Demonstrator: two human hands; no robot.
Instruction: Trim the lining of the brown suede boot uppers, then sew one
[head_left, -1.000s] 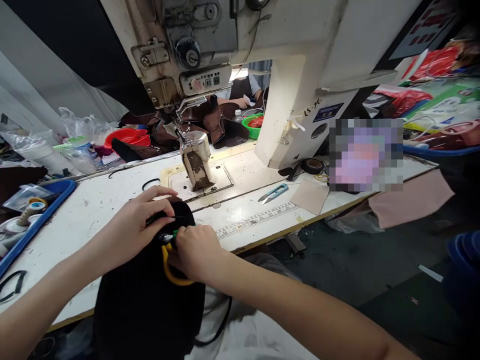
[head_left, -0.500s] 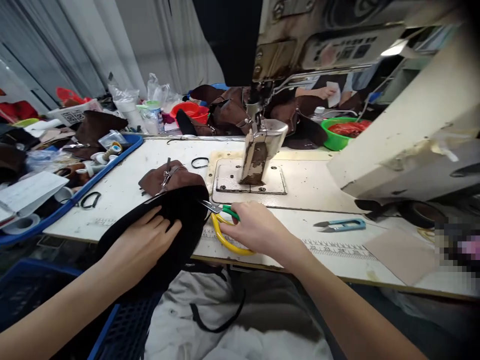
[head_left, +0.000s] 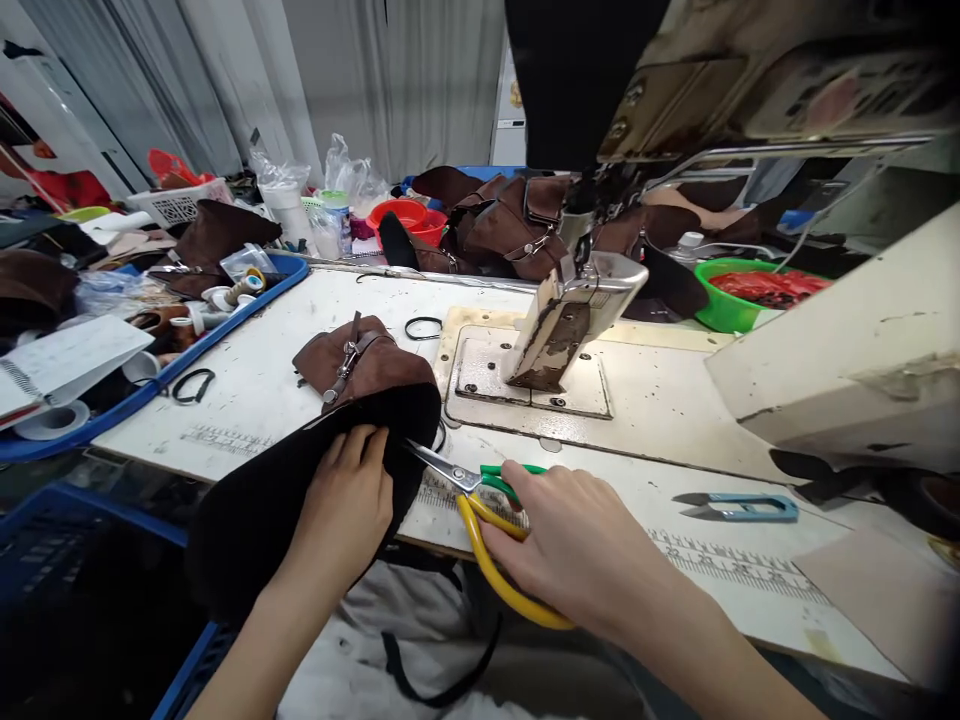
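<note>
A brown boot upper (head_left: 386, 365) with a strap, a metal buckle and black lining lies across the table's front edge, its lining side toward me. My left hand (head_left: 346, 490) is closed on the lining, fingers curled; its thumb is hidden. In my right hand (head_left: 570, 530) are scissors (head_left: 463, 478) with one green and one yellow handle. Their blades point left and their tips reach the lining close to my left fingertips. I cannot tell whether the tips are cutting anything.
A sewing machine post (head_left: 559, 330) rises behind my hands. Blue thread snips (head_left: 739, 507) lie at the right, near a beige sheet (head_left: 877, 590). At the left is a cluttered blue tray (head_left: 225, 335). More brown uppers (head_left: 502, 225) and a green basin (head_left: 731, 312) stand behind.
The view has shifted, so the machine appears farther right. My left hand's fingers have drawn closer together, nearer the scissor tips. The scissors' yellow handle hangs lower, more apart from the green one.
</note>
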